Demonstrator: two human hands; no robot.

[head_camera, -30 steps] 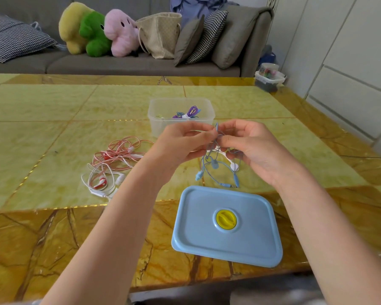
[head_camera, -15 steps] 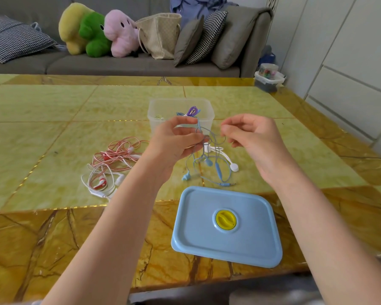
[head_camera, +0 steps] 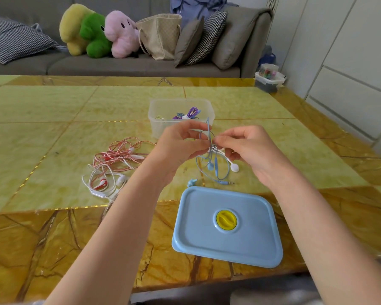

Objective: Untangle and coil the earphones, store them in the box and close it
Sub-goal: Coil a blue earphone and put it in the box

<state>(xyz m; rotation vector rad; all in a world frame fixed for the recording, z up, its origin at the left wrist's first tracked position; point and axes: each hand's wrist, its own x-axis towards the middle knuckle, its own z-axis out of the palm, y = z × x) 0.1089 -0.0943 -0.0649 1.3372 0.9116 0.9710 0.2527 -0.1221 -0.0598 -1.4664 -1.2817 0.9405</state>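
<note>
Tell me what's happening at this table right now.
A person is working on tangled blue earphones, held above the table: the left hand and right hand both pinch the cord. The clear box behind stands open with a purple coiled pair already inside. Its blue lid lies nearer the person, and a red and white tangle of earphones waits to the left.

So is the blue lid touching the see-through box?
Apart. The head view shows the blue lid lying flat near the table's front edge, with bare table and dangling blue earphones between it and the see-through box farther back.
</note>
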